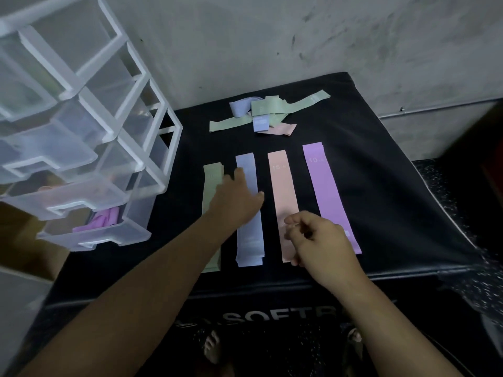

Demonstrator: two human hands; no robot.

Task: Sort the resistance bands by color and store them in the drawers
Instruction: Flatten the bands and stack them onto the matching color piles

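Narrowly, bare mat [381,186] strips between four flat bands [283,191].

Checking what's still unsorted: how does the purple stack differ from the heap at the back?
The purple stack lies flat and straight; the heap is folded and tangled. The purple stack is one colour; the heap mixes green, blue and pink bands. The purple stack lies on the near side, the heap by the wall. Both rest on the black box.
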